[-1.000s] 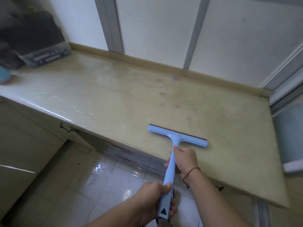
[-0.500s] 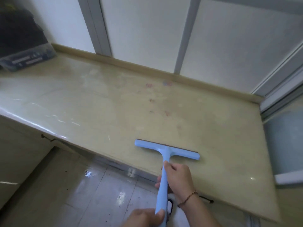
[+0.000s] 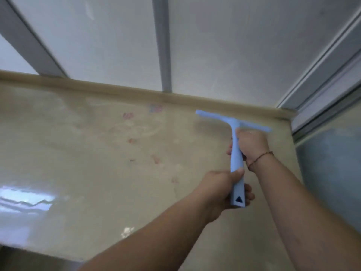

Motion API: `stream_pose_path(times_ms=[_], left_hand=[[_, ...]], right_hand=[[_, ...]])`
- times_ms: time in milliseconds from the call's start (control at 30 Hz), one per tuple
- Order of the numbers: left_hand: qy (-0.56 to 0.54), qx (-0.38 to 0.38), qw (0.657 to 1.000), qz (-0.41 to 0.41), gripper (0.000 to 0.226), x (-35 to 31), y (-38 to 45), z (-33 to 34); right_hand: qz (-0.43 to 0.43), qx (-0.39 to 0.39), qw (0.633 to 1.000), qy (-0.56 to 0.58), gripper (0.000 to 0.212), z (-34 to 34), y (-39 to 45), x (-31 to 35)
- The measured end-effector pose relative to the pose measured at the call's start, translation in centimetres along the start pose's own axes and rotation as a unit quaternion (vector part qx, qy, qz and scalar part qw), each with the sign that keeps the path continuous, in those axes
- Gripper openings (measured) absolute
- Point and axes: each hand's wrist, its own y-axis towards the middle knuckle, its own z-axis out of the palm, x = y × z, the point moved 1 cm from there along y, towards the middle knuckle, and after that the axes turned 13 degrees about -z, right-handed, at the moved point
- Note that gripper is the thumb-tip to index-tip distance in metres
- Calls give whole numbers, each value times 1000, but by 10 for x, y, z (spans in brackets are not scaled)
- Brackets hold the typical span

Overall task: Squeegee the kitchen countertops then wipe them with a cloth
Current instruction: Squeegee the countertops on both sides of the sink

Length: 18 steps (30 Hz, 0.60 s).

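A light blue squeegee [image 3: 236, 153] is over the beige countertop [image 3: 88, 163], its blade near the far right, close to the raised back lip [image 3: 117, 89]. My right hand [image 3: 251, 143] grips the handle just below the blade. My left hand [image 3: 222, 189] grips the lower end of the handle. Whether the blade touches the surface is unclear in the blur. Faint pink and red stains [image 3: 132, 140] mark the middle of the counter. No cloth is in view.
White wall panels with grey frames [image 3: 164, 45] rise behind the counter. A sliding frame and a bluish pane [image 3: 330, 173] border the right end. The counter's front edge [image 3: 39, 251] shows at lower left, with a glossy reflection [image 3: 25, 200] on the left.
Both hands have pushed the squeegee from the front edge of the counter to the far right near the back lip. The view has tilted up and moved closer to the counter.
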Motion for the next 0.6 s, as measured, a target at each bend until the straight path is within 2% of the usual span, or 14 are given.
stream_pose_path(times_ms=[133, 333, 467, 600], left_hand=[[-5, -4, 1000, -17, 34, -34, 32, 19], [-30, -26, 998, -50, 36, -29, 53, 24], [-41, -45, 997, -52, 34, -9, 46, 21], [-62, -54, 995, -63, 32, 29, 28, 18]], right_hand=[[-16, -7, 1000, -4, 37, -9, 47, 1], [25, 0, 999, -45, 36, -11, 67, -14], [27, 4, 995, -100, 38, -12, 48, -18], [43, 11, 993, -107, 35, -15, 5, -30]])
